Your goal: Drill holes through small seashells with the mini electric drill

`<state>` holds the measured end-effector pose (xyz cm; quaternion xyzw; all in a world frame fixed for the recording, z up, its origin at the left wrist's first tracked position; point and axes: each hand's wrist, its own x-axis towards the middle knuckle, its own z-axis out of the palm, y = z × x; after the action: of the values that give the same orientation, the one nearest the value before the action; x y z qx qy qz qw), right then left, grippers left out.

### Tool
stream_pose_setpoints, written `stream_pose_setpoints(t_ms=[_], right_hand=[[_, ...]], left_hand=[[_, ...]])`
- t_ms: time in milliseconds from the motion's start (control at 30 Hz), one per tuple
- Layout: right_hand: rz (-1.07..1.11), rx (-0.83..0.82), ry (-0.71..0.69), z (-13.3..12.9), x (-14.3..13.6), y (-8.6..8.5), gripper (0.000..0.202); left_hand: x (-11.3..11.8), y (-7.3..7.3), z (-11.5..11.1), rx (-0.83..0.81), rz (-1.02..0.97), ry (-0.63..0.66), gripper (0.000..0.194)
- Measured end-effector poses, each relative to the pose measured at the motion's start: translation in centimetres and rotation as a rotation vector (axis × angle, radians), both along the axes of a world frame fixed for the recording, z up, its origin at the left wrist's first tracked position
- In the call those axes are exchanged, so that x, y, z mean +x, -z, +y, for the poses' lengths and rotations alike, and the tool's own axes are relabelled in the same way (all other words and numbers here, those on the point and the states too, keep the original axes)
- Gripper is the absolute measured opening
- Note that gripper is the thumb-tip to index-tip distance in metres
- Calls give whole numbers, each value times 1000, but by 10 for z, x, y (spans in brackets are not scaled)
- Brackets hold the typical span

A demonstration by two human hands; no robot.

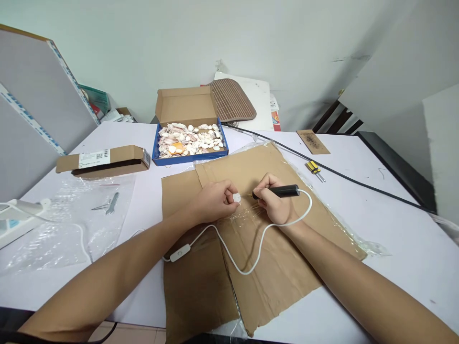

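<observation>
My left hand (pixel 218 200) pinches a small white round disc (pixel 236 197), shell-like, with a thin dark mark on its face. In my right hand (pixel 274 203) is a black pen-shaped electric tool (pixel 285 191), gripped like a pencil. Its thin tip points left toward the disc, with a gap between them. From the tool's back end a white cord (pixel 247 273) loops down over the cardboard sheet (pixel 283 282) to an inline switch (pixel 180 253). Both hands are just above the cardboard.
Behind the cardboard stands an open blue box (pixel 191 160) of shells and white discs. Left lie a long carton (pixel 107 162), a wrench (pixel 112 203) on plastic wrap, and a power strip (pixel 21 224). Right are yellow screwdrivers (pixel 313 168), a stained board (pixel 312 142) and a black cable (pixel 344 176).
</observation>
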<state>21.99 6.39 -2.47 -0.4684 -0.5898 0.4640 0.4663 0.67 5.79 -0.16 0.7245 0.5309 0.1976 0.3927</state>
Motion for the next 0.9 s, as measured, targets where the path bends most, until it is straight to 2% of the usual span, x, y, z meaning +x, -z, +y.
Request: stream_pose_setpoints(t_ms=[300,700,900], right_hand=[[66,-24,19,-3,3,2,18],[94,-4,19,-2,9,15,18],[115,-21,23,-3,9,14,18]], left_hand=[[-2,6,-1,4,-28,9,17],[-4,12,-1,14,-74,25,21],[-5,15,-2,32,-85,32,19]])
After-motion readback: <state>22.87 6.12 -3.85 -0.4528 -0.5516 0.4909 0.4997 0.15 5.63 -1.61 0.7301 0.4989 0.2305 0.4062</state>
